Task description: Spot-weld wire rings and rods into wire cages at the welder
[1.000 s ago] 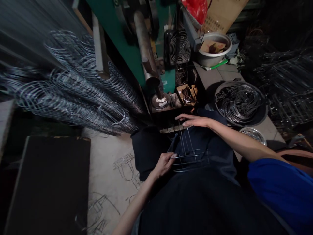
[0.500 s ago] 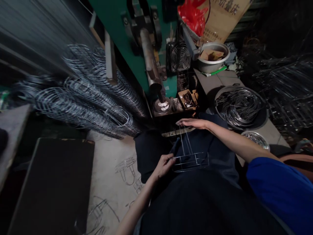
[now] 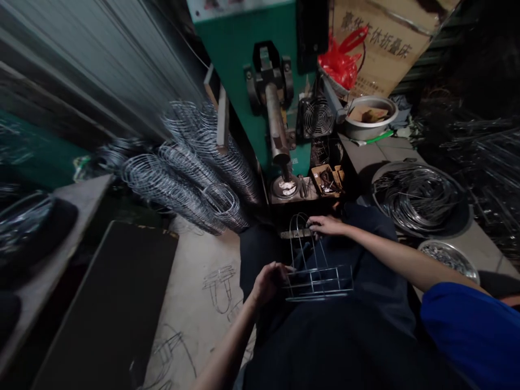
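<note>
Over my dark-clothed lap I hold a small wire rack [image 3: 312, 283], a rectangular basket-like frame with long looped wires standing off its far side. My left hand [image 3: 268, 280] is closed on the left end of the frame. Up at the rounded ends of the long loops, my right hand [image 3: 327, 225] pinches the wire on the right side, its fingers bent. Just beyond the loops stands a green machine [image 3: 239, 40] with a metal cylinder [image 3: 277, 127] pointing down toward a round lower plate [image 3: 285, 187].
Tall stacks of wire rings [image 3: 179, 187] stand at the left, near a dark board [image 3: 122, 292]. Finished-looking wire pieces [image 3: 219, 284] lie on the floor. On the right are a basin of bent wires [image 3: 418, 195], a bowl of small metal parts [image 3: 449, 260] and a grey pot [image 3: 371, 127].
My view has swung to the left. My right hand has gone from lying nearly flat over the loop ends to curling its fingers at their right side; the loops now show more fully.
</note>
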Tool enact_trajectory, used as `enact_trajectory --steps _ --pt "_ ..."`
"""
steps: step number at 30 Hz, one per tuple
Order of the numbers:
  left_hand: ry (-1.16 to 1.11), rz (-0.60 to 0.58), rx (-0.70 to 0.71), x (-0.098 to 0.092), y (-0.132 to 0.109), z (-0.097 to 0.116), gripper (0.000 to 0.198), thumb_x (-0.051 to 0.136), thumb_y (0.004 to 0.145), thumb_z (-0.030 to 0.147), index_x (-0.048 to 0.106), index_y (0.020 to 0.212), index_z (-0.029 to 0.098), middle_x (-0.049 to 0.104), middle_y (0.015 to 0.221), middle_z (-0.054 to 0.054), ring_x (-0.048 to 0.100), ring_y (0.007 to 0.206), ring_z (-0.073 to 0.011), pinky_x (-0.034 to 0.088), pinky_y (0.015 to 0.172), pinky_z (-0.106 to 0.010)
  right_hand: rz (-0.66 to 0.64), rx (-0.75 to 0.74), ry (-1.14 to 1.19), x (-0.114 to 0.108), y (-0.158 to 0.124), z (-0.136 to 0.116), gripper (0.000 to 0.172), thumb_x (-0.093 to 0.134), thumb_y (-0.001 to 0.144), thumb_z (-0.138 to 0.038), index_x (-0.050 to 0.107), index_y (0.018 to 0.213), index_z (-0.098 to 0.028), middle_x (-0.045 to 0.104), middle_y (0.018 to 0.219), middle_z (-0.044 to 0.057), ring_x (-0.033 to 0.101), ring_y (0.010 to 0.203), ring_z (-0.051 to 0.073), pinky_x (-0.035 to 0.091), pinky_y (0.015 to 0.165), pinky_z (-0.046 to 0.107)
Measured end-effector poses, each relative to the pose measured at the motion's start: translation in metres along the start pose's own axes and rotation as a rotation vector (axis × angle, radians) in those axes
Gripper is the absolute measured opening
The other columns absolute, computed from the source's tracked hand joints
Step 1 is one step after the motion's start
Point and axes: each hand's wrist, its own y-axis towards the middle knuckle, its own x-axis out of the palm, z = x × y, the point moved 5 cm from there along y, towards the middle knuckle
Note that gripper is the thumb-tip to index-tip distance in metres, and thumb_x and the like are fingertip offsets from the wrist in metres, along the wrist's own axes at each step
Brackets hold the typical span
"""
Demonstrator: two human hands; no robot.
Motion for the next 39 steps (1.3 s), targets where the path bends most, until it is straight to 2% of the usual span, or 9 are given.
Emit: enact_trajectory --steps 3,6,10,16,22,24,30,35,39 --pt "-0.175 0.090 -0.023 -0.009 0.009 0.013 0.057 0.045 0.089 0.062 0.072 0.085 0.012 0.072 0.090 -0.015 0.066 0.092 -0.0261 0.048 0.088 -0.041 0.108 -0.123 -0.312 -0.021 -0.014 -0.046 0.025 0.050 0.097 -0.035 0.063 0.111 -0.020 0.067 0.081 0.001 0.065 0.058 0.015 0.051 0.058 0.024" --pt "-0.185 0.105 0.030 -0.016 0.023 0.040 0.055 0.056 0.086 0.061 0.070 0.111 0.013 0.070 0.112 -0.016 0.065 0.102 -0.0271 0.050 0.087 -0.041 0.211 -0.216 -0.680 -0.037 -0.030 -0.089 0.023 0.052 0.096 -0.031 0.068 0.109 -0.020 0.070 0.085 0.005 0.068 0.073 0.020 0.052 0.073 0.029" --pt "-0.027 0.100 0.048 -0.021 0.042 0.053 0.056 0.072 0.081 0.048 0.063 0.125 0.016 0.065 0.125 -0.015 0.063 0.106 -0.0250 0.052 0.081 -0.033 0.309 -0.225 -0.893 -0.037 -0.048 -0.107 0.024 0.056 0.094 -0.028 0.071 0.111 -0.020 0.071 0.098 0.009 0.067 0.093 0.026 0.051 0.085 0.035" --pt "-0.068 0.015 0.013 -0.013 0.063 0.036 0.059 0.083 0.069 0.045 0.069 0.115 0.011 0.072 0.100 -0.011 0.065 0.087 -0.0186 0.051 0.081 -0.032 0.354 -0.147 -0.614 -0.033 -0.068 -0.100 0.034 0.052 0.096 -0.038 0.071 0.117 -0.020 0.072 0.102 0.007 0.068 0.064 0.022 0.057 0.070 0.035" --pt "-0.092 -0.064 0.018 -0.012 0.071 0.059 0.056 0.085 0.067 0.043 0.071 0.111 0.010 0.066 0.084 -0.007 0.064 0.080 -0.0167 0.053 0.077 -0.033 0.409 -0.016 -0.411 -0.036 -0.072 -0.094 0.042 0.056 0.094 -0.047 0.069 0.121 -0.018 0.069 0.068 0.003 0.065 0.050 0.021 0.054 0.053 0.031" --pt "-0.084 -0.047 0.013 -0.014 0.076 0.060 0.058 0.086 0.066 0.043 0.071 0.111 0.010 0.065 0.083 -0.006 0.063 0.077 -0.0152 0.053 0.075 -0.032 0.397 0.050 -0.330 -0.034 -0.068 -0.077 0.043 0.056 0.094 -0.047 0.066 0.124 -0.018 0.067 0.062 0.003 0.066 0.053 0.022 0.053 0.049 0.029" --pt "0.014 0.025 -0.029 -0.022 0.087 0.042 0.060 0.083 0.068 0.046 0.069 0.113 0.010 0.064 0.082 -0.005 0.062 0.072 -0.0124 0.054 0.072 -0.030 0.307 0.204 0.020 -0.025 -0.063 -0.023 0.034 0.048 0.100 -0.045 0.067 0.108 -0.018 0.071 0.107 0.010 0.070 0.075 0.018 0.046 0.046 0.017" --pt "0.192 0.064 -0.027 -0.028 0.092 0.042 0.058 0.075 0.074 0.051 0.068 0.115 0.012 0.066 0.090 -0.007 0.063 0.080 -0.0158 0.057 0.072 -0.033 0.311 0.231 0.074 -0.028 -0.064 -0.008 0.032 0.049 0.102 -0.042 0.068 0.106 -0.017 0.072 0.105 0.008 0.067 0.090 0.018 0.045 0.051 0.013" --pt "0.382 0.119 0.028 -0.025 0.096 0.045 0.064 0.067 0.078 0.058 0.065 0.120 0.010 0.068 0.092 -0.010 0.066 0.081 -0.0187 0.058 0.070 -0.036 0.323 0.124 -0.031 -0.029 -0.062 -0.007 0.031 0.048 0.102 -0.038 0.068 0.112 -0.017 0.073 0.103 0.007 0.068 0.089 0.019 0.052 0.063 0.021"
